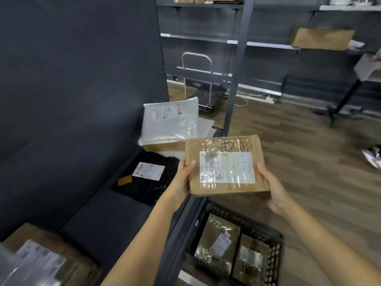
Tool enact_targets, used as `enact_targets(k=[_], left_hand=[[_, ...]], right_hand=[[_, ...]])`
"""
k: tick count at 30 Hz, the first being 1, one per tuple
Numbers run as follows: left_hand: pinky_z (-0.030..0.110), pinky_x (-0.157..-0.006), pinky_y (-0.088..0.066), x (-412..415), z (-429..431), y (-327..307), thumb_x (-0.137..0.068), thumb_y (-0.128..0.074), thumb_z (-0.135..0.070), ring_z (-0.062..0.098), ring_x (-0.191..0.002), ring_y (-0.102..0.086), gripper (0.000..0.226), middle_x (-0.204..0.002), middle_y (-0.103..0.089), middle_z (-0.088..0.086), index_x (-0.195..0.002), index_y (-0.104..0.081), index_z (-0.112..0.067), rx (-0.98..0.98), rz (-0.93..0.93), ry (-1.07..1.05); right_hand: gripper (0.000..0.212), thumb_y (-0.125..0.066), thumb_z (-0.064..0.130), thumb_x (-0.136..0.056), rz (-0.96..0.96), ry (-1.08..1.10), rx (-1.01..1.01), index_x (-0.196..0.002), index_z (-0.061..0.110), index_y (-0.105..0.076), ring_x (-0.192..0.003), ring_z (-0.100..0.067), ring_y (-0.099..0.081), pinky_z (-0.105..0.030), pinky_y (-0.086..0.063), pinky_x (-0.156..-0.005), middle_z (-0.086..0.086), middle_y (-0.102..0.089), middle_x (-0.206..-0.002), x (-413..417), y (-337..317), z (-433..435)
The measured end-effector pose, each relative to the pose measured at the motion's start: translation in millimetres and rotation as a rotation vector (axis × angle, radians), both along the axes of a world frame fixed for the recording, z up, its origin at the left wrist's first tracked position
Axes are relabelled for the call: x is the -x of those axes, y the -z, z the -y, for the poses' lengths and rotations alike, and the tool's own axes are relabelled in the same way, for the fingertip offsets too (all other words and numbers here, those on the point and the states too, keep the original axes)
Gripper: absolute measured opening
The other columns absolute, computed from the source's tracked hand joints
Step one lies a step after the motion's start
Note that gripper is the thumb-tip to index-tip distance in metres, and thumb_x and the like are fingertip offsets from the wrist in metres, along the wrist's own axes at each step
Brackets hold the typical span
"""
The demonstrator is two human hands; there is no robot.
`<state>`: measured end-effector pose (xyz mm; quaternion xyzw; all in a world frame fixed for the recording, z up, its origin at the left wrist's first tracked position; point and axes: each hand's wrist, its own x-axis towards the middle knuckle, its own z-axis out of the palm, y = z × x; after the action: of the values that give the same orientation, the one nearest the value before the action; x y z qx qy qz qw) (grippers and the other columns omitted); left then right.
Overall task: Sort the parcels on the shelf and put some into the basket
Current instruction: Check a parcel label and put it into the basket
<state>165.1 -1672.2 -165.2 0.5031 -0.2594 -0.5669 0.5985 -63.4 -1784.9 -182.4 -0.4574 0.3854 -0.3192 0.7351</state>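
Brown cardboard parcel (226, 168), flat, creased, glossy tape all over. It is held in the air just off the shelf (115, 213) edge, above the black basket (253, 225). Left hand (183, 178) grips its left edge, right hand (272, 190) its right edge. Thumbs lie on top; the other fingers are underneath, hidden. White label with barcode, "E14-0" readable, rest blurred. Black scribble above it illegible. Two more parcels (216, 244) in the basket, labels unreadable.
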Motion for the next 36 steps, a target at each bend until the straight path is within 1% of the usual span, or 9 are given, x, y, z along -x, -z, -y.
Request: enact_targets(k=[5,10,14,19,24,28,30,33,36], left_hand=[[0.048,-0.100,-0.048,63.7,27.3,38.6,-0.078,-0.063,-0.047,0.019,-0.115,-0.062,0.071,-0.127,-0.064,-0.001,-0.141,-0.039,-0.026,-0.118,0.020,0.089],[0.033,-0.083,-0.056,133.6,51.1,101.8,-0.081,-0.059,-0.048,0.018,-0.112,-0.065,0.065,-0.126,-0.066,0.000,-0.139,-0.045,-0.023,-0.264,-0.027,0.112],[0.043,-0.099,-0.043,176.4,63.5,175.5,-0.098,-0.042,-0.044,0.026,-0.132,-0.046,0.051,-0.144,-0.049,0.001,-0.147,-0.034,-0.030,-0.508,0.020,0.175],[0.037,-0.105,-0.037,208.2,84.5,289.3,-0.101,-0.039,-0.039,0.025,-0.137,-0.039,0.056,-0.150,-0.040,0.002,-0.152,-0.022,-0.026,-0.707,0.054,0.239],[0.038,-0.113,-0.031,224.0,100.7,411.2,-0.103,-0.035,-0.032,0.019,-0.138,-0.035,0.048,-0.152,-0.036,-0.001,-0.150,-0.026,-0.023,-0.672,0.176,0.275],[0.015,-0.088,-0.045,226.4,108.8,498.6,-0.104,-0.035,-0.026,0.001,-0.110,-0.053,0.034,-0.126,-0.049,-0.014,-0.137,-0.039,-0.030,-0.677,0.158,0.305],[0.003,-0.066,-0.047,228.0,110.7,530.7,-0.103,-0.035,-0.024,-0.008,-0.088,-0.056,0.023,-0.112,-0.054,-0.014,-0.122,-0.044,-0.033,-0.709,0.148,0.284],[0.015,-0.078,-0.049,216.2,113.7,565.9,-0.103,-0.035,-0.025,0.010,-0.108,-0.058,0.035,-0.132,-0.054,-0.001,-0.136,-0.044,-0.019,-0.722,0.179,0.263],[0.014,-0.063,-0.047,181.9,119.2,586.3,-0.101,-0.040,-0.032,0.001,-0.095,-0.061,0.034,-0.121,-0.061,-0.006,-0.134,-0.045,-0.029,-0.753,0.247,0.191]], right_hand=[[0.058,-0.055,0.045,-0.083,0.048,0.065,-0.200,-0.131,0.013,-0.052,-0.102,-0.024,-0.069,-0.029,-0.058,-0.070,-0.011,-0.069,-0.116,74.3,47.3,-7.0],[0.053,-0.050,0.043,-0.088,-0.057,0.182,-0.331,-0.134,0.015,-0.050,-0.110,-0.021,-0.065,-0.028,-0.055,-0.077,-0.007,-0.067,-0.122,139.7,107.0,-7.9],[0.034,-0.045,0.035,-0.095,-0.171,0.263,-0.493,-0.121,0.020,-0.060,-0.091,-0.014,-0.071,-0.029,-0.053,-0.072,-0.001,-0.074,-0.104,178.9,176.4,-10.9],[0.036,-0.047,0.042,-0.093,-0.262,0.298,-0.615,-0.116,0.022,-0.066,-0.102,-0.022,-0.069,-0.048,-0.044,-0.100,-0.007,-0.072,-0.111,207.2,288.7,-16.2],[0.040,-0.047,0.045,-0.091,-0.319,0.320,-0.707,-0.122,0.023,-0.060,-0.102,-0.024,-0.069,-0.051,-0.043,-0.101,-0.005,-0.073,-0.110,214.5,413.4,-2.6],[0.041,-0.047,0.050,-0.090,-0.341,0.267,-0.764,-0.123,0.028,-0.059,-0.101,-0.021,-0.069,-0.043,-0.049,-0.092,-0.004,-0.072,-0.112,215.3,493.7,6.6],[0.052,-0.048,0.053,-0.087,-0.384,0.259,-0.763,-0.133,0.028,-0.051,-0.114,-0.022,-0.062,-0.045,-0.041,-0.105,-0.003,-0.066,-0.123,215.5,525.2,11.8],[0.080,-0.053,0.064,-0.071,-0.395,0.194,-0.765,-0.142,0.031,-0.040,-0.128,-0.023,-0.049,-0.048,-0.030,-0.114,-0.002,-0.054,-0.138,202.6,558.2,18.8],[0.084,-0.056,0.063,-0.069,-0.379,0.130,-0.801,-0.142,0.023,-0.042,-0.129,-0.026,-0.048,-0.047,-0.030,-0.114,-0.007,-0.054,-0.138,171.3,578.5,26.8]])
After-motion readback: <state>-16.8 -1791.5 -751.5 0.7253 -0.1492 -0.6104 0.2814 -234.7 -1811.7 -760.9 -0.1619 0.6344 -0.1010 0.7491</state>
